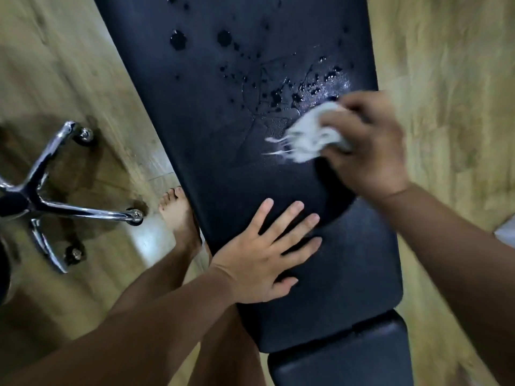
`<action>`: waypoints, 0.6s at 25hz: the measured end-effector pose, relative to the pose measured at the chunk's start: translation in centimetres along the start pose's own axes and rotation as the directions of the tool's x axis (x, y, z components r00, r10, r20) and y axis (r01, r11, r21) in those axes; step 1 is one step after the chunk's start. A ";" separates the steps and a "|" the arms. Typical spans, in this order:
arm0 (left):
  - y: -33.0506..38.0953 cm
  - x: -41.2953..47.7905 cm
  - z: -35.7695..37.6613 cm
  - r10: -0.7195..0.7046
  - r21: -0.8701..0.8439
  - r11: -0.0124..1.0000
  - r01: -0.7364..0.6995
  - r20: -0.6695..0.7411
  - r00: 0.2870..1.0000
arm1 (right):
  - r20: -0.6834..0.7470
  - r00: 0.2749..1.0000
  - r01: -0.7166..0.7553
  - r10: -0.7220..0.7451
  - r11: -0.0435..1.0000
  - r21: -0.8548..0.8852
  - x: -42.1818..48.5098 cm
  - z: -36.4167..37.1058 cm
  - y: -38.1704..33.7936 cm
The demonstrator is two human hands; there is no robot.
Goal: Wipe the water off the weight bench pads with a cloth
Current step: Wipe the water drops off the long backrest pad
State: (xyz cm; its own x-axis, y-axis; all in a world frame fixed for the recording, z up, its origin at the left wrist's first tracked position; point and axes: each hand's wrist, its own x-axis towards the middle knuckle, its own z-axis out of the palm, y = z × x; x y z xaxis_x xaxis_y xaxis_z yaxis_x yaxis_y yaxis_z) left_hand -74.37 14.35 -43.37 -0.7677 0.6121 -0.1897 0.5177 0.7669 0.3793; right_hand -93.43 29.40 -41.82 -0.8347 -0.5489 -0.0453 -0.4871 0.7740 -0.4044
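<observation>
A long black padded weight bench pad [223,140] is seen from above, running from the top of the view down toward the lower right, where a second, shorter black seat pad [342,363] adjoins it across a narrow gap. The upper half of the long pad is dotted with dark water droplets [178,40], and a glossy wet patch [326,87] is spread near its right edge. A crumpled white cloth with frayed threads [309,135] is pressed against the pad just below that wet patch, and it is grasped in the clenched grip of the right hand [367,146] (blurred, so the individual fingers cannot be made out). The left hand [259,254] is laid flat on the lower part of the long pad, palm down, its grip released and its fingers [289,218] spread, holding nothing. The cloth and the left hand are kept apart, with bare dry pad between them. A bare foot [178,215] is planted on the light wooden plank floor [446,65] just beside the pad's left edge. Farther left, the chrome five-star base of a swivel chair [41,196] is seen on the floor, with its small castor wheels [136,215] touching the planks.
</observation>
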 end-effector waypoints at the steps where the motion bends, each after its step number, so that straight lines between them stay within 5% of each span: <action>1: 0.0 0.0 -0.1 -0.002 -0.002 1.000 0.002 -0.006 1.000 | -0.016 0.992 -0.124 0.123 0.991 -0.041 -0.5 -1.5 2.4; 3: 0.2 0.0 -0.2 -0.003 -0.010 1.000 0.003 -0.002 1.000 | -0.048 0.945 -0.326 0.323 0.943 -0.070 -1.2 -3.2 5.1; 6: 0.1 0.0 -0.1 -0.001 0.002 1.000 0.001 0.029 1.000 | -0.125 0.918 -0.373 0.376 0.927 0.048 -0.1 -1.9 3.0; 10: 0.2 -0.1 0.0 -0.014 -0.057 0.998 0.017 0.061 0.998 | -0.066 0.998 0.015 0.001 0.973 0.232 1.8 4.5 -10.5; 12: 0.4 0.1 -0.1 -0.033 -0.074 0.996 0.041 0.108 0.994 | 0.021 0.977 0.195 -0.214 0.921 0.338 2.4 6.8 -16.6; 15: 0.5 0.2 -0.4 -0.050 -0.034 0.998 0.057 0.162 0.986 | 0.065 0.931 0.320 -0.359 0.889 0.328 3.0 6.1 -14.2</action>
State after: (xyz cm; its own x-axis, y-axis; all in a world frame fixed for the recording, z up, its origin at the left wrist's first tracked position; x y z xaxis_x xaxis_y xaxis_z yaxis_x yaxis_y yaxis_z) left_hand -74.40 14.72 -42.88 -0.7218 0.5958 -0.3523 0.4601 0.7933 0.3988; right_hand -87.40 14.83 -41.76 -0.5855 -0.8095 0.0433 -0.6155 0.4091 -0.6736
